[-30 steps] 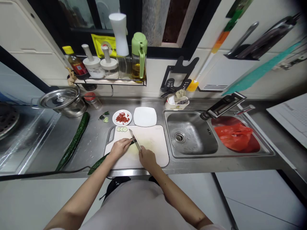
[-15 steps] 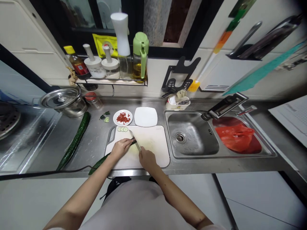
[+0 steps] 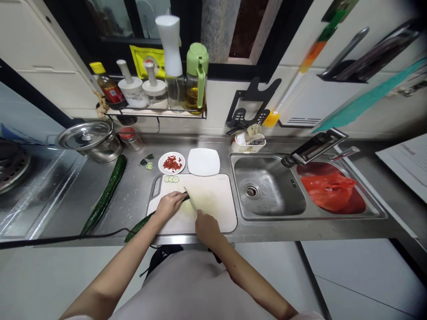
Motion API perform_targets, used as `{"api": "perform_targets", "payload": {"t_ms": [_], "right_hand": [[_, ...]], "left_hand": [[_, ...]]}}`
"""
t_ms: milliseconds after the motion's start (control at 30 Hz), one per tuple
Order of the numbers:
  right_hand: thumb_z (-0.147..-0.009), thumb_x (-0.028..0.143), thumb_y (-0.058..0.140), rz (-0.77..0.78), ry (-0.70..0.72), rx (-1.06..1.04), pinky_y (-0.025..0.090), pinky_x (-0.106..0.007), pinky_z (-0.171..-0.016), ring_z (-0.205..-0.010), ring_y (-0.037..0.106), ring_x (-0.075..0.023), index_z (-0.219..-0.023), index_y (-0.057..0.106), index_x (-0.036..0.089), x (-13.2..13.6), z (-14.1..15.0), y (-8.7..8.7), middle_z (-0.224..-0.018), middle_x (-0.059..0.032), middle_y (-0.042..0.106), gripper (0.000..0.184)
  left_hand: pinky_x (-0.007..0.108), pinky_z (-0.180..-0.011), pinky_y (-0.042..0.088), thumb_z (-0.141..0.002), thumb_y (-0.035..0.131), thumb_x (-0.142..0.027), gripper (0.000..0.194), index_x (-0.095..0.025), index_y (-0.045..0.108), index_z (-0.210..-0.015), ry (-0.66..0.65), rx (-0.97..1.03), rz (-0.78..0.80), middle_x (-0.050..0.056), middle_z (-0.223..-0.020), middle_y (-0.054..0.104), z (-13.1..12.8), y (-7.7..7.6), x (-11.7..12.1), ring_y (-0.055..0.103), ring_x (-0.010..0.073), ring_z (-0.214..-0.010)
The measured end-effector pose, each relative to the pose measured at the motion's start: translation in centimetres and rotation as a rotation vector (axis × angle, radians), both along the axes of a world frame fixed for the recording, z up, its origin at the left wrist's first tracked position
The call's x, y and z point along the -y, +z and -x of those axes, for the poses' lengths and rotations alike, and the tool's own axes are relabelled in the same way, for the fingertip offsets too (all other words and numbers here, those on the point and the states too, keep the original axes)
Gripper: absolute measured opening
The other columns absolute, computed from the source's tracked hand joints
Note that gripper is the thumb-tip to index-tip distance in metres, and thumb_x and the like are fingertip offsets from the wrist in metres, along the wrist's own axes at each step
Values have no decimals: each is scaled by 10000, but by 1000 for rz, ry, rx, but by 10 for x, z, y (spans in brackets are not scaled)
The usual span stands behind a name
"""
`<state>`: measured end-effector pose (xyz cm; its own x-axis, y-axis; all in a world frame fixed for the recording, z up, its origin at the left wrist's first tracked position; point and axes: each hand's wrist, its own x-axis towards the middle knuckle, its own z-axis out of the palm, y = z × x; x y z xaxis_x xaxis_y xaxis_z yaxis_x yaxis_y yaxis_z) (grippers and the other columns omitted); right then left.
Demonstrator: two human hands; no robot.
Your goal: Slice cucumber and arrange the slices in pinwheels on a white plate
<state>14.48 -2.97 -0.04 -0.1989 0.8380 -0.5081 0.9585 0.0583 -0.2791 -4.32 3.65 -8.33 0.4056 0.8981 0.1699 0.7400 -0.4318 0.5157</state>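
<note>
My left hand point(image 3: 170, 204) is closed over a dark green cucumber point(image 3: 139, 226) on the white cutting board point(image 3: 220, 200). My forearm and hand cover most of its length, and only a dark end shows past the fingertips. In my right hand point(image 3: 207, 226) is the handle of a knife point(image 3: 191, 201), its blade slanting up and left beside that end. Several pale cucumber slices point(image 3: 171, 179) lie in a row at the board's top left.
Behind the board stand a plate of chopped red pieces point(image 3: 171, 163) and a white square plate point(image 3: 203, 162). Another cucumber point(image 3: 106, 195) and green scraps point(image 3: 147, 161) lie left. The sink point(image 3: 270, 186) is at the right, with a red plastic bag point(image 3: 328, 191) in its second basin.
The knife and my right hand have drawn back slightly toward me. My left hand stays on the cucumber, and the view has shifted a little.
</note>
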Motion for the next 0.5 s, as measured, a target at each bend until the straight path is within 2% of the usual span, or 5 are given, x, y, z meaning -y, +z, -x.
{"api": "perform_targets", "payload": {"t_ms": [167, 500], "right_hand": [[-908, 94, 346, 7, 5, -7, 481, -316, -771, -962, 655, -250, -1186, 514, 81, -6, 2, 2, -986, -188, 674, 325], [-875, 82, 386, 4, -22, -20, 481, -333, -764, -955, 657, -263, -1128, 533, 97, -22, 12, -4, -969, -174, 673, 294]], "left_hand": [[240, -839, 514, -947, 453, -305, 293, -265, 697, -1106, -4, -12, -53, 38, -1034, 711, 0, -2, -1, 654, 137, -923], [258, -855, 513, -943, 456, -289, 285, -259, 694, -1097, -23, 0, -55, 41, -1029, 710, 0, -4, -1, 652, 145, -942]]}}
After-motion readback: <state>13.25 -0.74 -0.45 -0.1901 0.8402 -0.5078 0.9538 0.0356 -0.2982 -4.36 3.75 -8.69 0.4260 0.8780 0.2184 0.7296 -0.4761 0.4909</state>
